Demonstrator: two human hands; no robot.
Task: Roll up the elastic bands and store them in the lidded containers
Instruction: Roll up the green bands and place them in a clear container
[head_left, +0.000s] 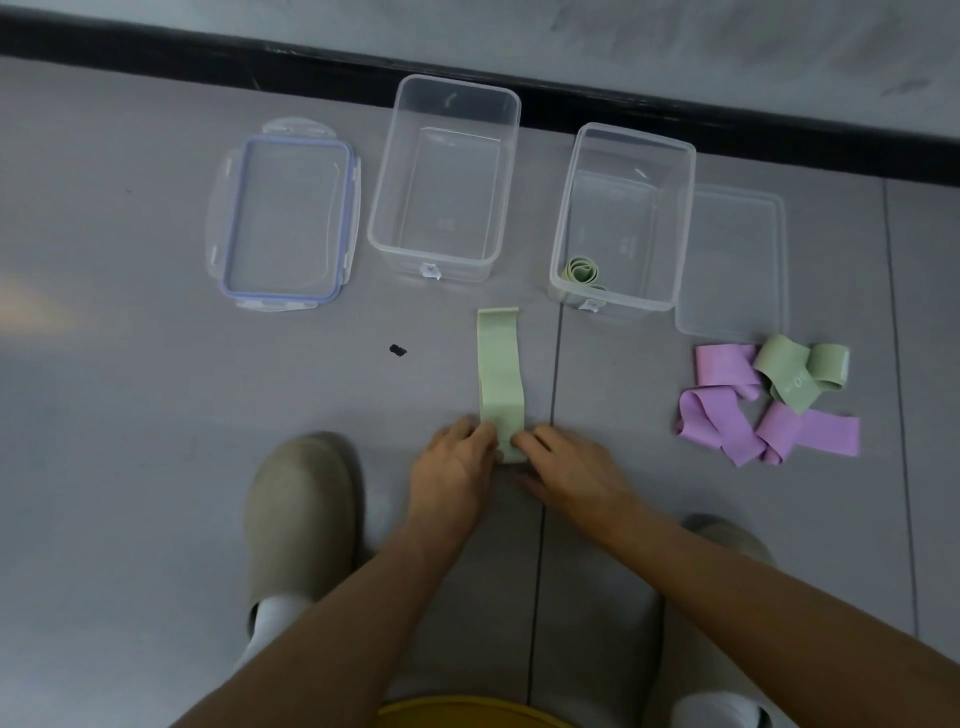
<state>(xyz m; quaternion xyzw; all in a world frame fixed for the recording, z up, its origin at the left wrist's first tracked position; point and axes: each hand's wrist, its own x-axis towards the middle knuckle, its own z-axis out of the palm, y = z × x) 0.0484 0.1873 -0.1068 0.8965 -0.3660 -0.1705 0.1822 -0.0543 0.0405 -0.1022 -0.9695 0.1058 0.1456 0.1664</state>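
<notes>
**A:** Which step is this, reading across the floor (130, 364)?

**B:** Far left lies a blue-sealed lid (285, 223), off its box. Beside it stands an empty clear container (457, 84). In front, the left hand (449, 462) and right hand (571, 473) meet at the near end of a light green band (498, 374), which lies flat on the floor and stretches away toward the containers. I judge this to be the very start of a roll.

**A:** How are the fingers set?

**B:** The left fingers (480, 434) and right fingers (530, 439) are curled and pinch the band's near end, one hand at each edge. Hardly any roll shows under them.

**A:** And further right?

**B:** A second container (636, 132) holds one rolled green band (583, 270) in its near corner. A plain clear lid (732, 260) lies just beside it, and nearer is a pile of purple and green bands (769, 402), loose and unrolled.

**A:** What does the next move need?

**B:** Probably even pressure from both hands, turning the end forward along the strip. The edges should stay aligned, or the roll may cone and spring open.
</notes>
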